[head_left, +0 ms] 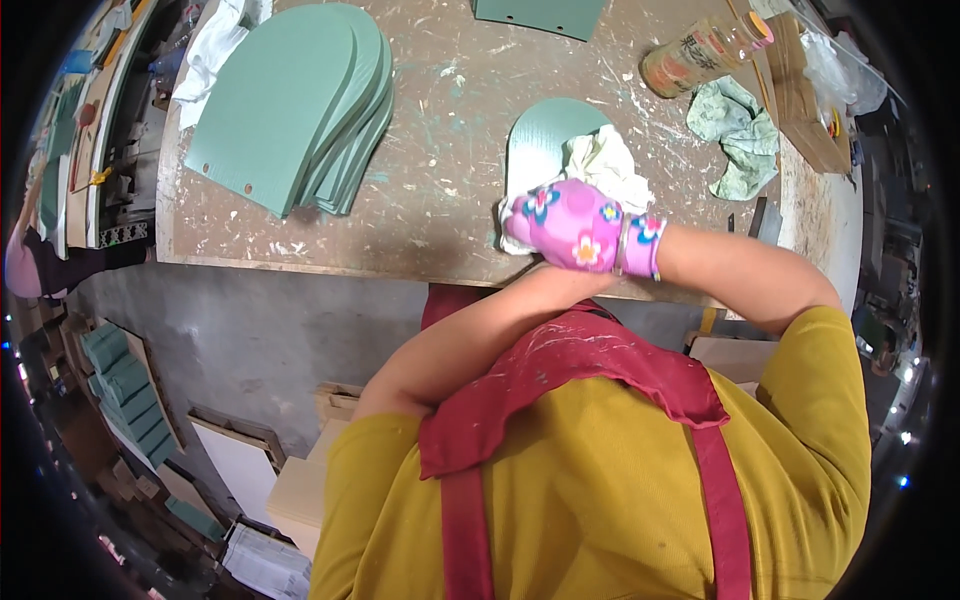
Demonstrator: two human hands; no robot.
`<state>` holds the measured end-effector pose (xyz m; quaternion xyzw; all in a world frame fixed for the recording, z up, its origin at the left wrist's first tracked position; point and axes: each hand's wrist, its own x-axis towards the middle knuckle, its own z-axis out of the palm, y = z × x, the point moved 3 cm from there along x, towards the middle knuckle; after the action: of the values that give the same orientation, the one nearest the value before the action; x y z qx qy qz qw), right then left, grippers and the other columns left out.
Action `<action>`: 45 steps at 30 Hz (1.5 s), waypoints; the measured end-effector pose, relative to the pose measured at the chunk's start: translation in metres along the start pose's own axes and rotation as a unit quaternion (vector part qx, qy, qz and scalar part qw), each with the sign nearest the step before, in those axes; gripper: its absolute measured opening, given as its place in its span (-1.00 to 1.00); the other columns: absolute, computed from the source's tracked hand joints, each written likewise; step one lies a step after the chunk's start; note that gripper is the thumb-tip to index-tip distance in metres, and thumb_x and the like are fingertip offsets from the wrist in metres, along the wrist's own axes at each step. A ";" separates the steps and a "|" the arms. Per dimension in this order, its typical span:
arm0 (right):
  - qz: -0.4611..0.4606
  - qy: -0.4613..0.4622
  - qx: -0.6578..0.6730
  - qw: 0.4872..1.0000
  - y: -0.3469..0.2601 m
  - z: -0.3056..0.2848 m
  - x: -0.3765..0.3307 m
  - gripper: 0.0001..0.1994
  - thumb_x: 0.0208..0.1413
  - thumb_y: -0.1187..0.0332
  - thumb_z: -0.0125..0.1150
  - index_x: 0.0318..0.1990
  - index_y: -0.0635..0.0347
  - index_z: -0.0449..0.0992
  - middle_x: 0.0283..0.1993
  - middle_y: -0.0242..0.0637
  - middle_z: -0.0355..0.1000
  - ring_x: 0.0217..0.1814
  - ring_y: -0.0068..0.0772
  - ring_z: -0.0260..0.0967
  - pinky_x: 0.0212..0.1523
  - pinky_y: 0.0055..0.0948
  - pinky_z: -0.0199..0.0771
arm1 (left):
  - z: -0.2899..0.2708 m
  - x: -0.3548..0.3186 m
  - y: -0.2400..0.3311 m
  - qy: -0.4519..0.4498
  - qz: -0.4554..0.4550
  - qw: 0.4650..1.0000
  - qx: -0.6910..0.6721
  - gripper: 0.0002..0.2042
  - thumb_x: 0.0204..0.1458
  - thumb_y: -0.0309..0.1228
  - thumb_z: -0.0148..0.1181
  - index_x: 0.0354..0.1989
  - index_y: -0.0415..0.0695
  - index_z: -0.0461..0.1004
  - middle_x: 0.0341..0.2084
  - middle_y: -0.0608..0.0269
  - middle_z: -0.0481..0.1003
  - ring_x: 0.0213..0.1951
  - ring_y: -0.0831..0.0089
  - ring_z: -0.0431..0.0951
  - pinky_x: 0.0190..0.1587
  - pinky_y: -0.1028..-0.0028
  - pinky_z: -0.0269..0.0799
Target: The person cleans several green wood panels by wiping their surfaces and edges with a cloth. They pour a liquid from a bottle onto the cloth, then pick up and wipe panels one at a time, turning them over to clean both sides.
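My right hand (575, 222), in a pink flowered glove, is closed over a crumpled white cloth (608, 165). The cloth bulges out on both sides of the glove and lies against a green round-ended panel (545, 130), whose shiny surface shows beyond the hand. My left forearm crosses under the right wrist. Only the wrist end of my left hand (585, 283) shows at the table edge; its fingers are hidden behind the glove. At the left of the table rests a stack of larger green round-ended panels (275, 95), with small holes near the straight end.
Toward the far right a jar (700, 58) with a pink lid lies tilted, near a green-stained crumpled cloth (740, 135). Another green piece (540, 15) sits at the far edge. A wooden box (805, 100) borders the scratched worktable (440, 215). Green pieces (130, 385) are stacked below left.
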<state>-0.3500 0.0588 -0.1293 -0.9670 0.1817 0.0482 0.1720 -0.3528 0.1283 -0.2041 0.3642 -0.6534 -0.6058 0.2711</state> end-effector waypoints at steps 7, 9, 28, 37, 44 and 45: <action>0.071 0.033 0.011 0.997 0.029 0.000 0.018 -0.79 -0.10 0.44 0.09 -0.25 0.17 0.33 -0.40 -0.14 0.36 -0.42 -0.08 0.41 -0.44 -0.18 0.41 | -0.003 0.011 0.015 0.020 0.096 0.912 0.399 -0.35 0.03 0.02 0.02 0.20 -0.17 0.15 0.16 0.00 0.20 0.20 0.11 0.19 0.22 0.15 0.06; 0.031 0.019 0.011 0.999 0.022 0.000 0.001 -0.76 -0.10 0.44 0.08 -0.21 0.18 0.32 -0.42 -0.14 0.35 -0.43 -0.09 0.41 -0.46 -0.19 0.41 | -0.007 0.007 0.020 -0.027 0.020 0.999 -0.021 -0.38 0.07 0.01 -0.02 0.19 -0.18 0.17 0.15 -0.02 0.21 0.21 0.11 0.18 0.22 0.15 0.05; 0.421 0.332 0.291 0.792 0.053 -0.002 -0.148 -0.70 0.05 0.24 0.11 -0.14 0.26 0.40 -0.27 0.00 0.46 -0.23 0.01 0.43 -0.21 -0.19 0.40 | -0.150 0.009 0.027 0.315 -0.062 0.849 0.419 -0.44 0.06 -0.21 0.08 0.18 -0.26 0.17 0.23 -0.06 0.10 0.29 0.03 -0.01 0.28 0.12 -0.11; 0.374 0.321 0.106 0.864 0.017 0.031 -0.121 -0.66 -0.08 0.44 0.14 -0.08 0.18 0.34 -0.18 -0.03 0.35 -0.16 0.01 0.36 -0.19 -0.15 0.37 | -0.141 0.012 0.033 0.290 -0.100 0.947 0.100 -0.50 -0.06 -0.40 0.24 0.06 -0.25 0.24 0.03 -0.03 0.31 0.00 0.12 0.36 0.06 0.28 0.29; 0.151 0.417 0.046 0.895 -0.002 -0.065 -0.066 -0.61 -0.08 0.30 0.15 -0.04 0.15 0.37 -0.16 -0.13 0.36 -0.14 -0.07 0.36 -0.16 -0.20 0.37 | -0.095 -0.012 0.062 0.302 -0.110 0.926 -0.198 -0.59 0.00 -0.61 0.04 0.08 -0.29 0.24 -0.06 0.14 0.39 -0.01 0.40 0.37 0.05 0.44 0.26; 0.155 0.303 0.042 0.939 -0.006 -0.086 -0.051 -0.60 -0.12 0.30 0.16 -0.06 0.15 0.38 -0.20 -0.15 0.34 -0.17 -0.07 0.35 -0.17 -0.20 0.36 | -0.091 -0.013 0.080 0.273 -0.120 0.940 -0.167 -0.56 -0.04 -0.64 0.03 0.10 -0.31 0.25 -0.04 0.14 0.39 0.03 0.41 0.34 0.11 0.47 0.18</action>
<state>-0.3922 0.0513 -0.0393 -0.8873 0.3750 -0.2290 0.1399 -0.2843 0.0847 -0.1128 0.5410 -0.3953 -0.6113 0.4210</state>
